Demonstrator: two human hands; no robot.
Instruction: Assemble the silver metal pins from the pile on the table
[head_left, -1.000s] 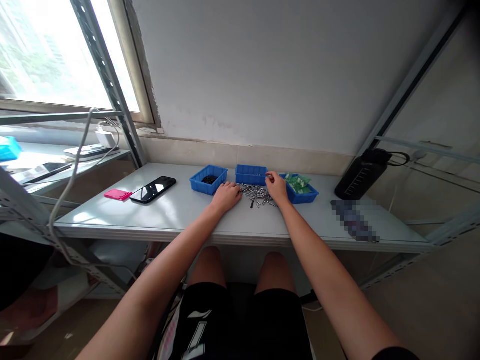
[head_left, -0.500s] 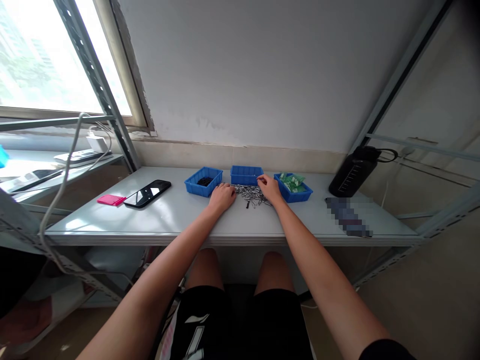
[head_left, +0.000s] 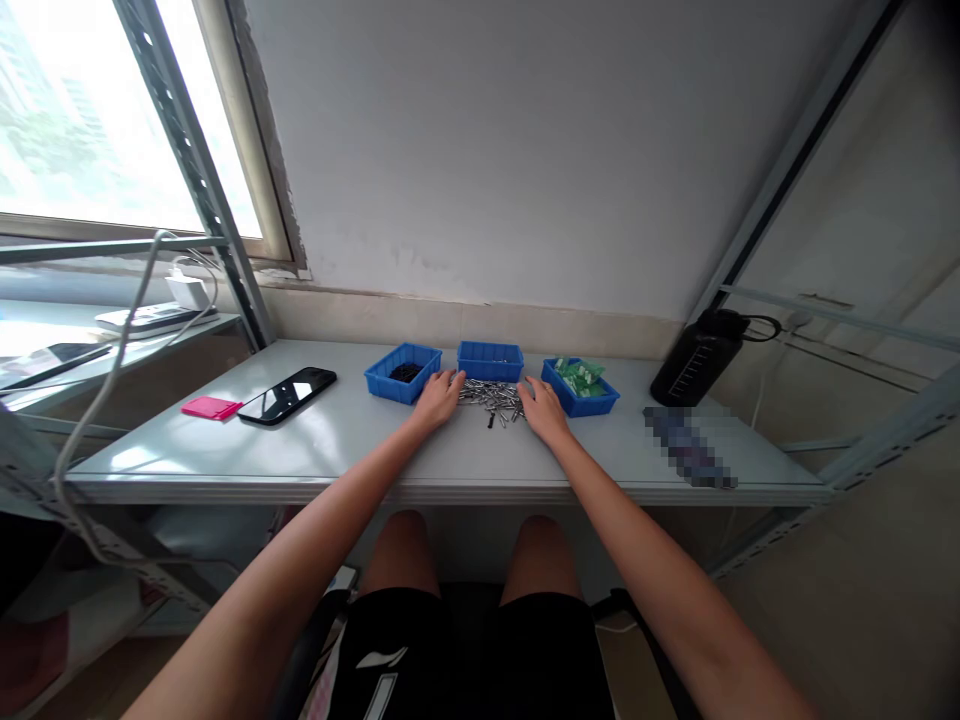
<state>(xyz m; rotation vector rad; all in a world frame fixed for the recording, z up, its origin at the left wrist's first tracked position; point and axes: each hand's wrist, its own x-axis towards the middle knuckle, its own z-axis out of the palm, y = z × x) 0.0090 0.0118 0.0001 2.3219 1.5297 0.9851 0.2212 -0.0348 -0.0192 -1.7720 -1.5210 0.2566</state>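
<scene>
A pile of small shiny metal pieces, like screws or pins (head_left: 491, 393), lies on the table between my two hands. At its left edge rests my left hand (head_left: 439, 397), fingers stretched out and holding nothing I can see. My right hand (head_left: 543, 408) lies on the right edge of the pile with its fingers extended. One small black piece (head_left: 490, 421) sits just in front of the pile. Behind it stands a blue bin (head_left: 490, 361) with a few small bits inside. Left of that, another blue bin (head_left: 390, 388) contains black parts (head_left: 406, 372).
A blue bin (head_left: 589, 406) with green packets (head_left: 582, 377) stands right of the pile. Farther right are a black bottle (head_left: 694, 360) and a blurred item (head_left: 690, 445). A phone (head_left: 289, 396) and a pink item (head_left: 211, 407) lie on the table (head_left: 315, 450) at left.
My right hand has come down from the middle bin's right edge to the pile's right side, its fingers now stretched out. The whole view has shifted slightly.
</scene>
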